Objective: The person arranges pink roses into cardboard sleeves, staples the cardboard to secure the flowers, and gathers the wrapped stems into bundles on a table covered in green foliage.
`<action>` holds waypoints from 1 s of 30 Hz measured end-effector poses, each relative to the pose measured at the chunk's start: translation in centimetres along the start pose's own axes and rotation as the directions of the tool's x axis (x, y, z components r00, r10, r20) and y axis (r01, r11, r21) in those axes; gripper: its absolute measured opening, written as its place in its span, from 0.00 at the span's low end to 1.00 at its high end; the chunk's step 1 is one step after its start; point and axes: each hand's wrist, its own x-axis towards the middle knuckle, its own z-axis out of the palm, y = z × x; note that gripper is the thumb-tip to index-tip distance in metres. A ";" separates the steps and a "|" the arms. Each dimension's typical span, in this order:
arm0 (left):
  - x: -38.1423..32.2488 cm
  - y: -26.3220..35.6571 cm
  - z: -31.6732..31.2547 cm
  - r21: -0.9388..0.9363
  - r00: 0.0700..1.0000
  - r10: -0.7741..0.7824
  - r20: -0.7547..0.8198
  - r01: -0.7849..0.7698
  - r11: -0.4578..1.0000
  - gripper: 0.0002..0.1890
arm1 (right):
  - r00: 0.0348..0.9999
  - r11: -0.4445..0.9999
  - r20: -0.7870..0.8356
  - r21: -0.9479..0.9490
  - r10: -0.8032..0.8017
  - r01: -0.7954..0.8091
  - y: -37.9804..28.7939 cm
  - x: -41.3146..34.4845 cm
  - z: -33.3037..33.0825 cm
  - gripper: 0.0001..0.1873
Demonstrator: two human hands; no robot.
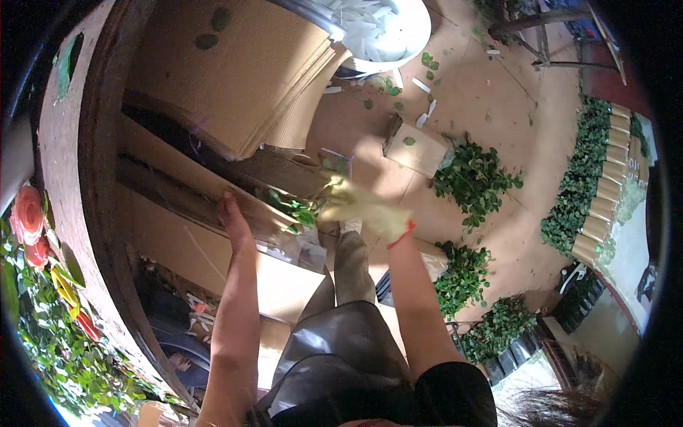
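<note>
My bare left hand (230, 209) rests on a long cardboard-like wrap (267, 211) on the shelf under the table, its fingers partly hidden. Green leaves (301, 213) poke out of the wrap's near end, beside clear plastic film (307, 253). My right hand (363, 208), in a pale yellow glove with a red band at the wrist, is blurred just right of the leaves. Whether its fingers hold anything cannot be told. Above both hands lies a stack of corrugated cardboard sheets (229, 69).
A white tub (411, 32) of white pieces stands on the tiled floor. Leafy bundles (472, 181) in wrapping lie at right, with a row of wrapped bundles (597, 192) beyond. Wooden table edge (64, 176) and roses (28, 211) are at left. Leaves and white scraps litter the floor.
</note>
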 end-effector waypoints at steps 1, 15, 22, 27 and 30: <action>1.0 -0.6 -0.8 -0.080 0.997 -0.081 0.019 0.082 0.993 0.51 | 0.993 0.985 0.038 0.135 -0.110 0.104 3.8 2.4 -4.5 0.47; -5.9 5.4 3.9 -0.375 0.987 -0.052 0.150 0.105 0.921 0.60 | 0.963 0.048 -0.185 -0.979 0.198 -0.198 3.8 18.7 -3.3 0.30; -9.5 7.9 4.3 -0.593 0.957 0.040 0.286 0.144 0.792 0.54 | 1.000 0.241 0.016 -0.971 0.024 0.010 -3.5 15.7 1.3 0.29; -11.6 8.9 1.8 -0.563 0.976 -0.083 0.203 0.186 0.805 0.59 | 0.962 0.224 0.125 -0.958 -0.241 0.180 -5.6 10.5 8.5 0.29; -13.9 9.1 1.8 -0.576 0.949 -0.051 0.311 0.231 0.784 0.58 | 0.855 0.245 0.208 -0.902 -0.476 0.355 -7.2 8.0 13.3 0.30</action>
